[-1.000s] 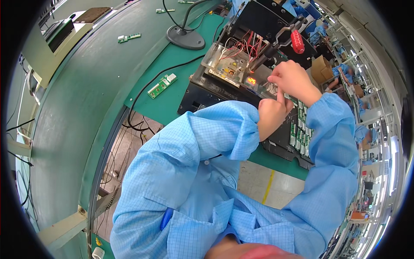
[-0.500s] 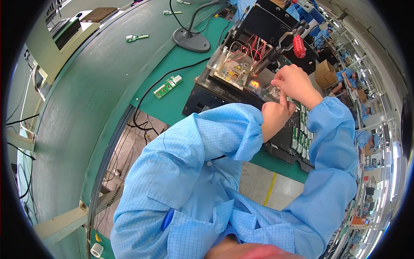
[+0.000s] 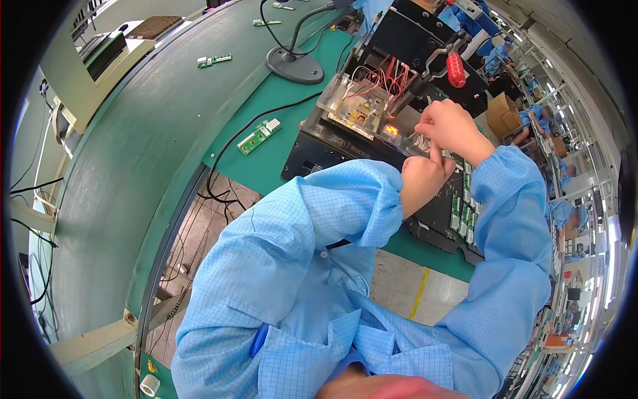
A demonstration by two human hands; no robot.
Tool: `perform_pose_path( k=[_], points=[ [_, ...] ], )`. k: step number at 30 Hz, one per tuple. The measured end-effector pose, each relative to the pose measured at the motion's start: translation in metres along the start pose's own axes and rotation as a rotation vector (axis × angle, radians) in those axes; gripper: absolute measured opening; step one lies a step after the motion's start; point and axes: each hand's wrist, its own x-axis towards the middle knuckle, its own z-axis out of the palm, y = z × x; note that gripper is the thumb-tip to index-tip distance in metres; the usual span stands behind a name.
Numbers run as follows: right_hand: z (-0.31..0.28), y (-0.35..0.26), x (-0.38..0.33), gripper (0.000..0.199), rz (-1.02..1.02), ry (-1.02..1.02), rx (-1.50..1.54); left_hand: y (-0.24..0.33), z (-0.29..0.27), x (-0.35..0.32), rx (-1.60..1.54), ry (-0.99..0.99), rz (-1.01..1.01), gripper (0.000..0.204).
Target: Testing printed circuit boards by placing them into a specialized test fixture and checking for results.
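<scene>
My left hand [image 3: 421, 181] and my right hand [image 3: 452, 126] meet over a black test fixture [image 3: 372, 143], both in pale blue sleeves. Between them they pinch a small narrow circuit board [image 3: 446, 154] with thin white wires [image 3: 417, 139] at its end. Just beyond sits a clear acrylic block [image 3: 355, 106] with red wires and a glowing orange light [image 3: 391, 130]. A lever with a red knob [image 3: 456, 70] stands above my right hand. Several green strip boards [image 3: 462, 216] lie in a black tray by my right forearm.
A green mat [image 3: 266, 106] covers the bench under the fixture. A small green board [image 3: 259, 136] and a black cable lie on it. A gooseneck lamp base [image 3: 294, 66] stands farther back. Another green board [image 3: 214, 60] lies on the grey conveyor. Other workers sit at right.
Both hands stay together at the fixture, shifting slightly; the view has tilted a little so the bench sits lower in the picture.
</scene>
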Motion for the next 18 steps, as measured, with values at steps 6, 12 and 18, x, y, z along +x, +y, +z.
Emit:
perform_pose_path(
  k=[6, 12, 18],
  points=[
    [0.003, 0.001, -0.001, 0.019, 0.031, -0.059, 0.060, 0.000, 0.006, -0.002, -0.215, 0.114, -0.023, 0.030],
    [-0.002, 0.005, -0.005, 0.020, 0.038, -0.036, 0.080, -0.004, -0.009, -0.003, -0.055, 0.026, -0.018, 0.054],
    [-0.048, -0.013, -0.046, 0.042, 0.037, 0.592, 0.164, -0.037, -0.032, -0.036, -0.424, 0.093, 0.051, 0.040]
  ],
)
